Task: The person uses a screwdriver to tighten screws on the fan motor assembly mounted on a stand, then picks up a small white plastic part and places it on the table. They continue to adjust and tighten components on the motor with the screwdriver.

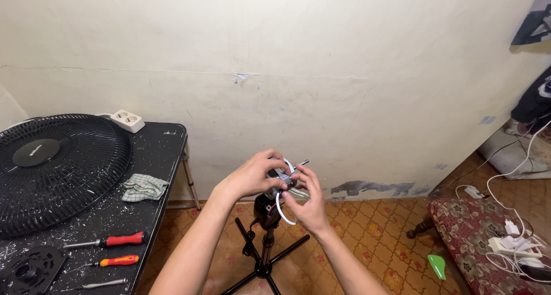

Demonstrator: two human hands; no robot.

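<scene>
Gripping one fan motor (282, 177), two hands (252, 177) (310, 206)

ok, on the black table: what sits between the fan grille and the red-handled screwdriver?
Head view: the checked cloth lies near the fan grille, toward the table's right edge; otherwise only paint-speckled table top lies between the grille and the red-handled screwdriver.

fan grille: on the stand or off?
Off. The black fan grille lies flat on the black table, apart from the stand, where both hands work on the motor head.
</scene>
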